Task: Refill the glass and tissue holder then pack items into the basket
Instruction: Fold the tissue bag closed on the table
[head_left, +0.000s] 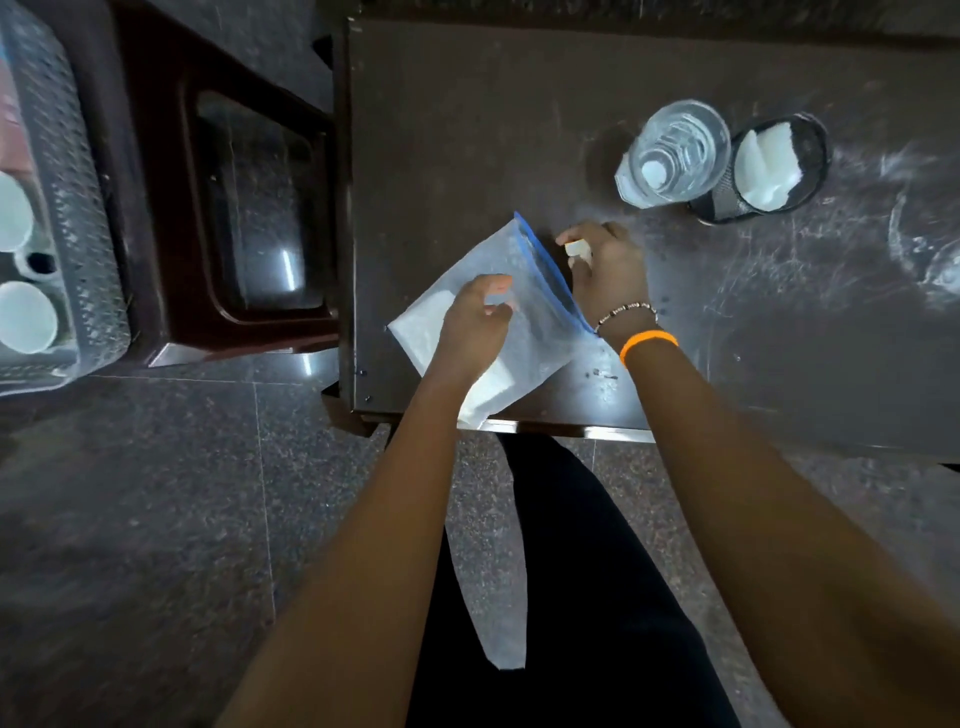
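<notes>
clear bag with blue zip strip, white tissues inside; dark brown scratched desk; orange wristband; black mesh holder.

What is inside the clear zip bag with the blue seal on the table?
Folded white tissues show through the clear plastic zip bag with the blue seal, lying toward its bottom end. The left hand covers part of them, so their count cannot be seen.

Dark scratched counter – white scuff marks at right; maroon plastic stool beside it, on speckled granite floor.
</notes>
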